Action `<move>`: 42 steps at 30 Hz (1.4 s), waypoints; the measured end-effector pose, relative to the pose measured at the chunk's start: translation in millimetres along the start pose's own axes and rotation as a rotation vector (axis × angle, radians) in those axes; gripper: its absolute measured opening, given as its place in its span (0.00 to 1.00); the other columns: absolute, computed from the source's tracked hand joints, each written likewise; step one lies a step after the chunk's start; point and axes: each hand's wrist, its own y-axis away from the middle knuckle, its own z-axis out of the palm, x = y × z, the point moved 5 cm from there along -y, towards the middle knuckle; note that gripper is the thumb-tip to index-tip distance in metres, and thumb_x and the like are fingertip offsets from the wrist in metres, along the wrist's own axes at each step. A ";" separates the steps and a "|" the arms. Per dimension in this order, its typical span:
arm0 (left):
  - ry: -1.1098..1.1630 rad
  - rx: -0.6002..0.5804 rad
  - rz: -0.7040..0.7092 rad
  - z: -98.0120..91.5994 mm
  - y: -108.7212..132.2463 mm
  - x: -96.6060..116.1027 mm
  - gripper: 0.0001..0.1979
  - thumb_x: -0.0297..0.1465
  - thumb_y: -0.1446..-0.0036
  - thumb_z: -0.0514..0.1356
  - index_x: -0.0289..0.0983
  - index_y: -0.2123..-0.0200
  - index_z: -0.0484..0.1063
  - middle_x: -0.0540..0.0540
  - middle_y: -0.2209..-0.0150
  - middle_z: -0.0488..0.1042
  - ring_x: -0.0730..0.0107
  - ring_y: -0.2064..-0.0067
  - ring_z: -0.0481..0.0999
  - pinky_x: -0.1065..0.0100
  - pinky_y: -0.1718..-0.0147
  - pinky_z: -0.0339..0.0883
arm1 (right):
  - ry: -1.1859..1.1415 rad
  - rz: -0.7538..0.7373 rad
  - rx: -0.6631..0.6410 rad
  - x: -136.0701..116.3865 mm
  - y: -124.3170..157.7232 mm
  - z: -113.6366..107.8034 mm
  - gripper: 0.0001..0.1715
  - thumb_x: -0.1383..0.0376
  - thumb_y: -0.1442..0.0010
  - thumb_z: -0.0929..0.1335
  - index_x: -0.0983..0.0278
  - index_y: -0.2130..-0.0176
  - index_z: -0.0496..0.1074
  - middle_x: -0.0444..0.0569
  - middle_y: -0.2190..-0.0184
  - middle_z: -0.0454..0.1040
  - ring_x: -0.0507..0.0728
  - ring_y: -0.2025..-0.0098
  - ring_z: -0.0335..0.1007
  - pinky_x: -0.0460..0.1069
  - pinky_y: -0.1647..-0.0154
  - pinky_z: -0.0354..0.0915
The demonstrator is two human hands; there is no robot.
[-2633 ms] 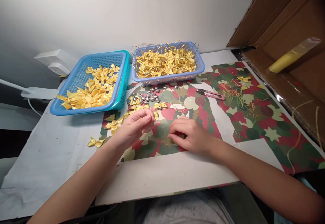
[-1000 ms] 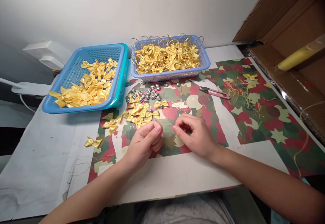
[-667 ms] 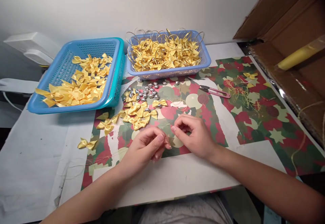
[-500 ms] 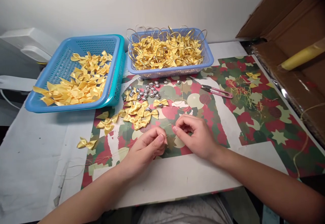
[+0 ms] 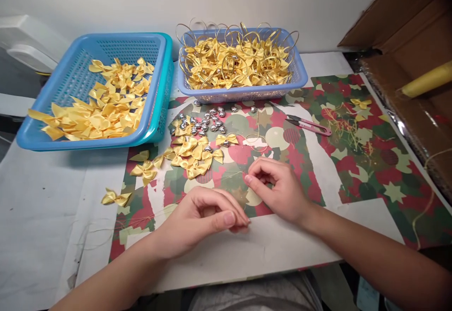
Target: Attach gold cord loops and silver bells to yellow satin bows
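My right hand [image 5: 273,186] is closed in a pinch at the middle of the patterned paper. A thin pale thread [image 5: 233,173] runs to its fingertips from the left. My left hand [image 5: 208,214] hovers nearer the table's front edge, fingers stretched forward and thumb apart, with nothing visible in it. Beyond the hands lies a loose pile of yellow satin bows [image 5: 192,156]. One single bow [image 5: 226,140] with a silver bell on it rests to the right of that pile. Several small silver bells [image 5: 213,122] are scattered just behind.
A blue basket [image 5: 26,134] of yellow bows stands at the left, stacked on a teal one. A second basket [image 5: 243,93] at the back holds bows with gold wire rings. Pink thread snips [image 5: 310,126] and thread scraps [image 5: 344,127] lie right. A cardboard box [image 5: 391,83] borders the right side.
My left hand has opened from its pinch and moved down and slightly right. My right hand keeps its pinch in nearly the same place. The view has shifted slightly.
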 end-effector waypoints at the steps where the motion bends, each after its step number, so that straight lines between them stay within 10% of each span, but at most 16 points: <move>1: -0.003 -0.008 -0.044 0.7 0.6 0.1 0.13 0.41 0.44 0.67 0.36 0.71 0.81 0.43 0.70 0.78 0.70 0.73 0.74 0.69 0.72 0.66 | -0.004 0.002 -0.008 -0.2 0.0 0.1 0.12 0.68 0.41 0.66 0.63 0.76 0.64 0.43 0.76 0.66 0.50 0.75 0.59 0.46 0.77 0.56; 6: -0.115 0.113 -0.064 -5.9 1.5 3.9 0.13 0.40 0.40 0.63 0.36 0.69 0.74 0.56 0.81 0.64 0.80 0.79 0.56 0.76 0.80 0.51 | -0.027 0.001 -0.040 -1.5 0.2 0.6 0.12 0.67 0.40 0.66 0.63 0.75 0.64 0.45 0.75 0.67 0.51 0.73 0.60 0.46 0.76 0.56; 24: -0.720 0.527 0.293 -7.1 8.3 14.9 0.12 0.30 0.41 0.59 0.36 0.77 0.70 0.58 0.86 0.55 0.78 0.83 0.55 0.72 0.83 0.51 | -0.078 -0.065 -0.122 -9.6 6.8 16.1 0.09 0.71 0.47 0.66 0.65 0.77 0.64 0.44 0.78 0.65 0.49 0.76 0.57 0.45 0.78 0.52; 34: -1.002 0.519 0.732 5.3 18.8 35.2 0.07 0.20 0.45 0.61 0.37 0.70 0.75 0.49 0.69 0.66 0.72 0.68 0.67 0.70 0.71 0.62 | -0.141 -0.116 -0.164 -10.0 6.4 15.4 0.10 0.73 0.44 0.66 0.64 0.76 0.64 0.44 0.74 0.66 0.49 0.72 0.60 0.45 0.73 0.57; 42: -0.717 0.043 0.406 -7.4 5.3 34.1 0.08 0.25 0.36 0.59 0.40 0.68 0.73 0.47 0.60 0.75 0.64 0.42 0.67 0.68 0.49 0.65 | -0.046 -0.275 -0.254 -20.1 6.5 9.2 0.07 0.73 0.43 0.67 0.66 0.73 0.67 0.43 0.69 0.56 0.49 0.68 0.57 0.45 0.68 0.59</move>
